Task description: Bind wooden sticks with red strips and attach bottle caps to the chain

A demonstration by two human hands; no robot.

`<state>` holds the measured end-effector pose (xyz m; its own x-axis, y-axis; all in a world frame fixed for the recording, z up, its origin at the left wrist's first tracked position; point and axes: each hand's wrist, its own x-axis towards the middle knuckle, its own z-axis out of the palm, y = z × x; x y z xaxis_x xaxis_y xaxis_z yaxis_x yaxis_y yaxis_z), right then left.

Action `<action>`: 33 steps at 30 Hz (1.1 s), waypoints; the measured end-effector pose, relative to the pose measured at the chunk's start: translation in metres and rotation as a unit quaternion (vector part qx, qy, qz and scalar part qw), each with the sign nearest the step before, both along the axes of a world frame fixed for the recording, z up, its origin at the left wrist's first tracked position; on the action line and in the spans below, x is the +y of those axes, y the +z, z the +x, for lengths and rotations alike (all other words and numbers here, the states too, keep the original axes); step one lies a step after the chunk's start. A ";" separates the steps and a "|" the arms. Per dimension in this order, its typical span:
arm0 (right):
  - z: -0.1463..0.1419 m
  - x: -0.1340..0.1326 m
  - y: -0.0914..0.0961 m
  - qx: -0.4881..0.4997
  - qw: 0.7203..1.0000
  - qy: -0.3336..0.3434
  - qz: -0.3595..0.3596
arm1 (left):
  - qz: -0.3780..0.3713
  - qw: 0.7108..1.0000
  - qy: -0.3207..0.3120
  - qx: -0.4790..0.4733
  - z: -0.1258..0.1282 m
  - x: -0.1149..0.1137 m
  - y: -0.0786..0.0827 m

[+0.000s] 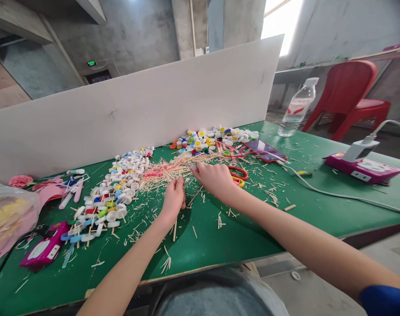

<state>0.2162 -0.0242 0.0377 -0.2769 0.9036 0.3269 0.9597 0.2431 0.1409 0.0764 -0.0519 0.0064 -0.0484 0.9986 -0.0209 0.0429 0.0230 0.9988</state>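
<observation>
My left hand (175,195) is closed in a pinch above the green table; what its fingers hold is hidden. A thin wooden stick (175,230) shows just below it, and I cannot tell whether it is held or lying there. My right hand (214,177) reaches over a heap of thin wooden sticks (167,171), its fingers closed at a small greyish piece (194,166) too blurred to name. Under the right hand lie scissors with red and yellow handles (241,176), and a thin metal blade (195,197) shows between my hands.
Bottle caps, several with sticks, pile up left (120,193) and behind (203,138). A white board (153,105) stands behind. To the right are a phone (265,150), water bottle (298,107), white cable (331,193) and purple power strip (361,169); another purple strip (45,248) lies left.
</observation>
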 end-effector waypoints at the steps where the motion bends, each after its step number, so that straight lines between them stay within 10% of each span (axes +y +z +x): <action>1: 0.000 0.001 0.000 0.013 1.000 0.008 0.002 | -0.015 0.999 -0.006 -0.030 0.002 -0.001 0.002; 12: 0.004 0.004 -0.009 0.009 0.988 0.153 -0.033 | -0.068 0.993 -0.025 -0.092 0.008 -0.006 0.006; 27: 0.024 0.015 0.005 0.016 0.998 -0.060 0.003 | 0.010 0.999 0.005 -0.032 0.007 -0.012 0.013; 33: 0.007 0.004 0.004 0.033 0.996 0.083 -0.011 | -0.009 0.998 -0.013 -0.063 0.006 -0.008 0.008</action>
